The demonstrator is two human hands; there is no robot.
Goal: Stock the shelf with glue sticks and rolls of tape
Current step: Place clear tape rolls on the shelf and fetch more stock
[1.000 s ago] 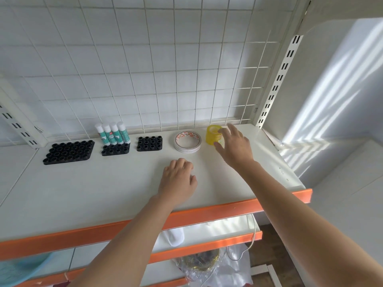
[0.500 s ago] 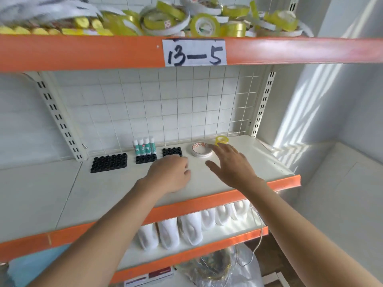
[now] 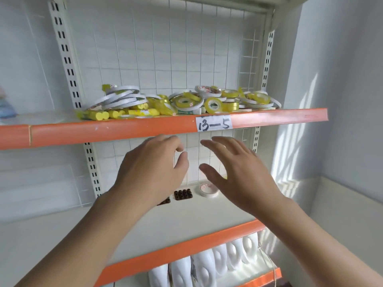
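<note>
Both hands have lifted off the white lower shelf (image 3: pixel 186 224): left hand (image 3: pixel 153 172) loosely curled, right hand (image 3: pixel 238 172) spread, both empty. One white tape roll (image 3: pixel 209 190) placed; heaped yellow-and-white tape rolls (image 3: pixel 186 101) wait above.

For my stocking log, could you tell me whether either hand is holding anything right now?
Nothing is held: the left hand and right hand are both empty, raised below the tape pile.

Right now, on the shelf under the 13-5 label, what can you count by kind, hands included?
White roll of tape with red print: 1
Black plastic holder blocks with round holes: 2, one half hidden by the left hand
Bare hands, counting the right hand: 2, both empty
Total: 5; anything behind the hands is uncounted.
</note>
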